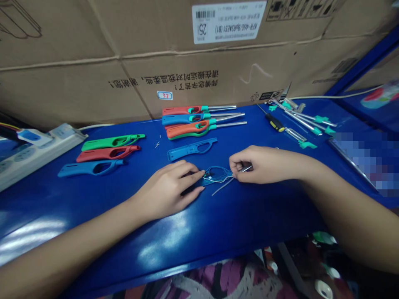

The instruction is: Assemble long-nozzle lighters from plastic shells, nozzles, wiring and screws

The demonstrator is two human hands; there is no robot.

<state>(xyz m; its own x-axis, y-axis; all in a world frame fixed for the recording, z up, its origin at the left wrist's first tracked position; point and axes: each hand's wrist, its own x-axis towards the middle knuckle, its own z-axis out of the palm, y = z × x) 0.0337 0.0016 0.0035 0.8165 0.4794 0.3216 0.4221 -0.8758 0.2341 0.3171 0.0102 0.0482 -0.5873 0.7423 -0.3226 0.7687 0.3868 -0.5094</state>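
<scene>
My left hand (170, 189) is closed over the grip end of a blue lighter casing half (227, 171), which lies on the table with small parts inside. At its nozzle end my right hand (263, 164) is closed in a pinch around a thin metal tube (247, 168); its fingers hide most of the tube. A white wire (220, 181) runs along the casing between both hands. Below it a thin clear hose (222, 187) sticks out toward me. Just behind lies another blue casing half (190, 150).
Several assembled lighters (187, 129) lie at the back. Green, red and blue casings (93, 154) rest at left beside a power strip (34, 151). A screwdriver (274, 122), metal tubes (302, 120) and small screws (157, 144) are around. A cardboard box (134, 37) stands behind the blue table (249, 220).
</scene>
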